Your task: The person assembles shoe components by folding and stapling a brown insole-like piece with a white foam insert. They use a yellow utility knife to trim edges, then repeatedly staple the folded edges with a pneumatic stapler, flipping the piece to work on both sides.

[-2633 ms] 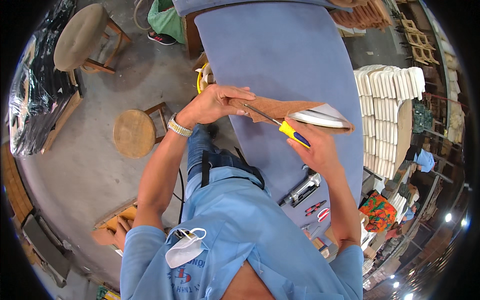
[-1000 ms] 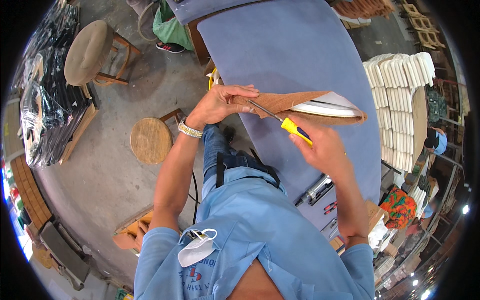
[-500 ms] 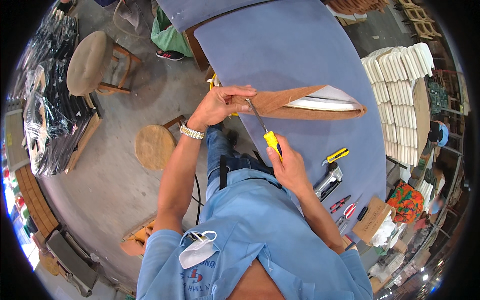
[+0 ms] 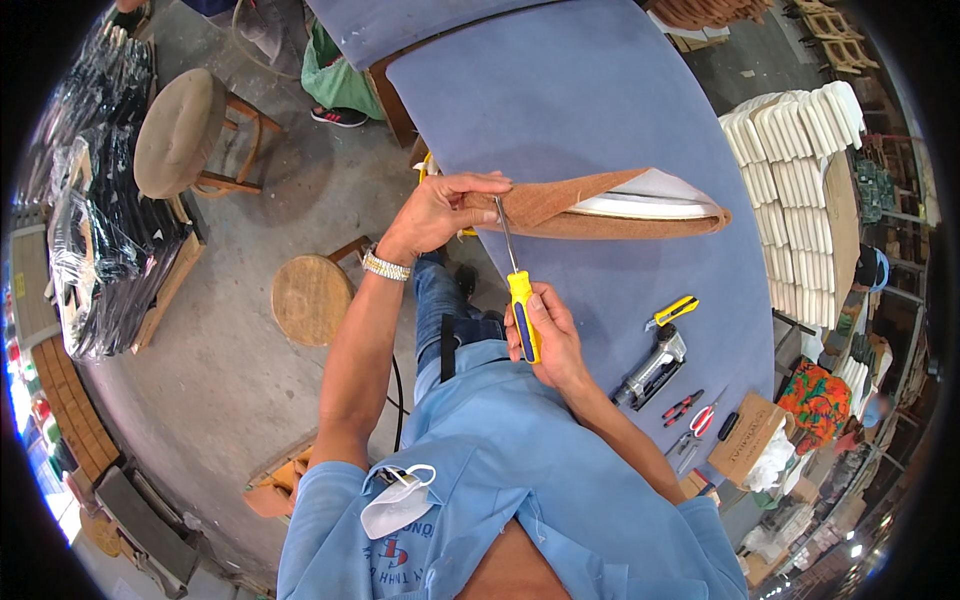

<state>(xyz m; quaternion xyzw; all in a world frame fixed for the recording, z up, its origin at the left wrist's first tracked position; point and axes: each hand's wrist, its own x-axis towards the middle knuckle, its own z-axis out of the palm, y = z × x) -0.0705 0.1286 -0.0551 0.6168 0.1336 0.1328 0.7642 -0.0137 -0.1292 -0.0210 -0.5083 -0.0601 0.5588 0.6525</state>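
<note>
My left hand (image 4: 445, 208) grips the left end of a long curved pad covered in brown fabric (image 4: 560, 208). Along its far right part the cover gapes, and a white inner layer (image 4: 645, 205) shows. Between the fingers of my right hand (image 4: 550, 338) is a yellow and blue screwdriver handle (image 4: 522, 315). The screwdriver's metal shaft points up to the pad's left end, where its tip meets the fabric by my left thumb. Whether the tip goes under the fabric I cannot tell.
Right of me on the blue table (image 4: 560, 90) lie a yellow utility knife (image 4: 677, 310), a staple gun (image 4: 652, 368), red-handled scissors (image 4: 703, 420) and pliers (image 4: 683, 408). A cardboard box (image 4: 748, 438) sits beyond them. White pads are stacked (image 4: 790, 200) at the right; stools (image 4: 312, 300) stand left.
My right hand has moved left and slightly down, swinging the screwdriver from a slant to nearly upright, its tip still at the pad's end. My left hand keeps its hold.
</note>
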